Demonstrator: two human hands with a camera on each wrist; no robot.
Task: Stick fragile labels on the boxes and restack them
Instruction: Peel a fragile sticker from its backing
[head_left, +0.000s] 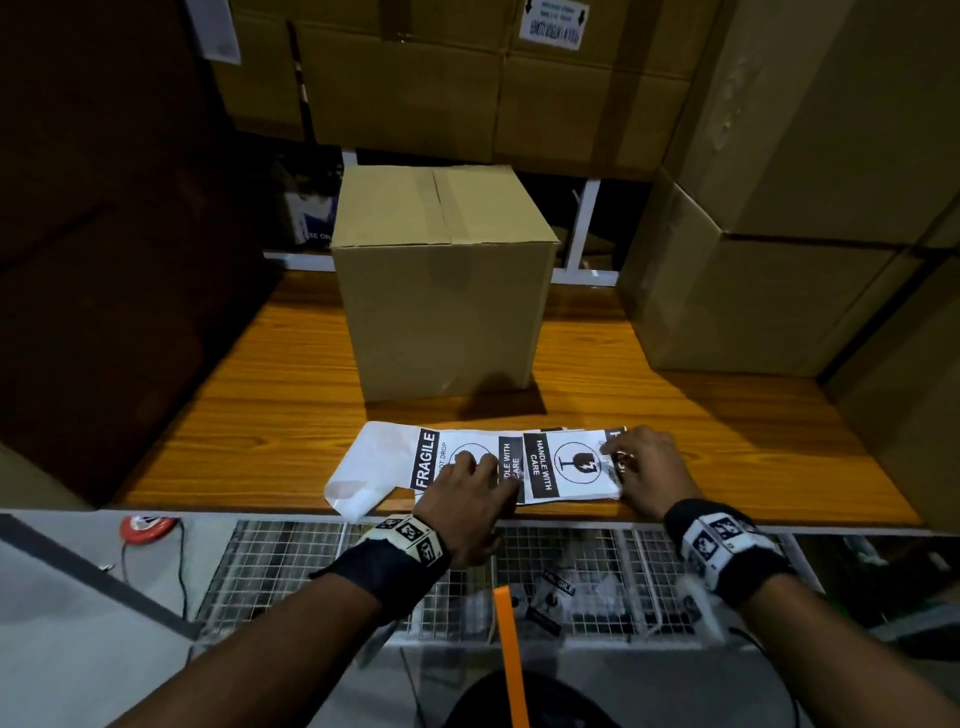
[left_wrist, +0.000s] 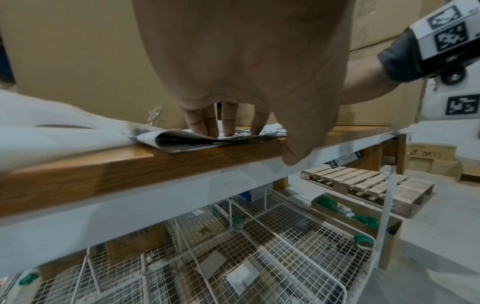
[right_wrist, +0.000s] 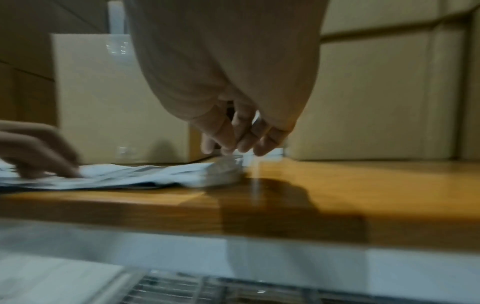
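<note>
A sealed cardboard box (head_left: 441, 280) stands on the wooden table (head_left: 249, 415), just behind a stack of black-and-white fragile labels (head_left: 550, 465) lying near the front edge. My left hand (head_left: 470, 470) presses straight fingers (left_wrist: 224, 125) flat on the left part of the labels (left_wrist: 244, 133). My right hand (head_left: 631, 457) is at the stack's right end. There its curled fingertips (right_wrist: 242, 142) and thumb pinch the raised edge of the top label (right_wrist: 226, 164); that view is blurred.
Large stacked cartons wall in the table on the right (head_left: 779, 270) and at the back (head_left: 467, 78). A white sheet (head_left: 363, 467) trails off the labels to the left. Wire mesh baskets (head_left: 582, 566) sit under the table front, and a red round object (head_left: 146, 527) lies at lower left.
</note>
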